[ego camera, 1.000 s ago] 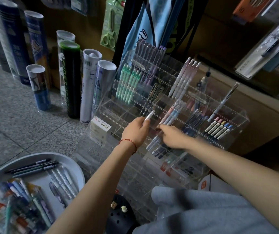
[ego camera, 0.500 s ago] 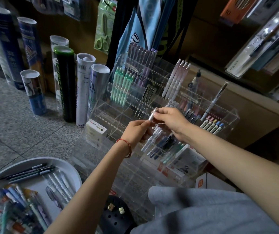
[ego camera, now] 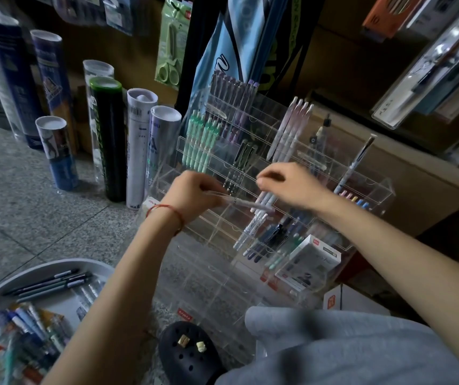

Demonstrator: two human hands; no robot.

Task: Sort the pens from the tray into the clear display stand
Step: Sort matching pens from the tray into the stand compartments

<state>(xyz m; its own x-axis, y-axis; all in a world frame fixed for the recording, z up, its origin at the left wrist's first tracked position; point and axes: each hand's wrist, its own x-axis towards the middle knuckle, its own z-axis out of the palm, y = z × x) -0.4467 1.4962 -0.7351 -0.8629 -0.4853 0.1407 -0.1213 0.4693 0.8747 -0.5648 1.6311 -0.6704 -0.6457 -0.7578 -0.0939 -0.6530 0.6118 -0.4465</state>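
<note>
Pen (ego camera: 239,202) in left hand (ego camera: 195,193) blurry; tray (ego camera: 56,264) half out of frame, btm-left.

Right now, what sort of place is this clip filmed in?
Most likely a stationery shop. A clear display stand holds rows of sorted pens, packaged scissors hang on the wall behind it, and tall product tubes stand lined up beside it.
</note>
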